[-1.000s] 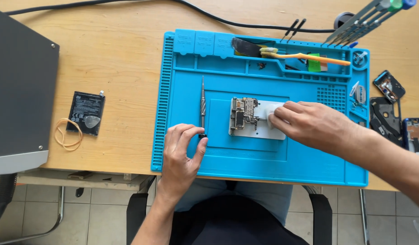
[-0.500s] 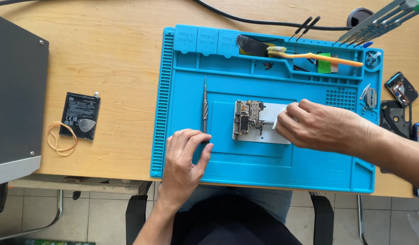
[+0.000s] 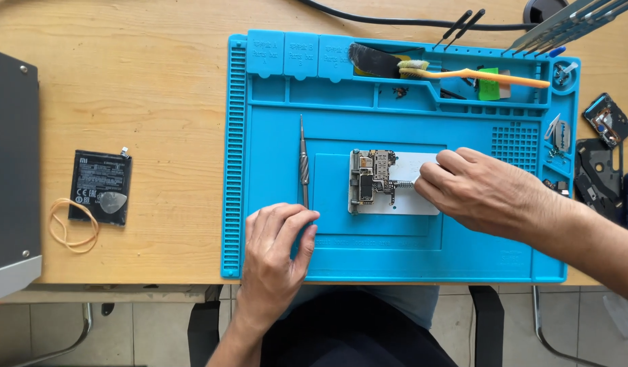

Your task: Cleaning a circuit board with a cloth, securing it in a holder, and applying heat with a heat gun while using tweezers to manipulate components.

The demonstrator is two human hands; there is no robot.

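Note:
A phone circuit board (image 3: 372, 178) lies clamped in a pale metal board holder (image 3: 395, 202) at the middle of a blue repair mat (image 3: 395, 258). My right hand (image 3: 478, 191) has its fingers curled over the holder's right end, with the fingertips by a small spring-like part beside the board. My left hand (image 3: 276, 251) rests flat on the mat's front left, holding nothing. Its fingertips are next to the lower end of a thin grey screwdriver (image 3: 303, 160) that lies upright left of the holder.
The mat's back tray holds a yellow-and-orange toothbrush (image 3: 477, 75), a black brush and a green piece. A black phone battery (image 3: 100, 185) with a grey pick and a rubber band (image 3: 73, 225) lie left on the wooden table. Phone parts (image 3: 599, 163) sit at the right, a dark box (image 3: 11, 170) far left.
The view has shifted a little. My right hand has drawn back slightly to the right on the holder. My left hand has hardly moved.

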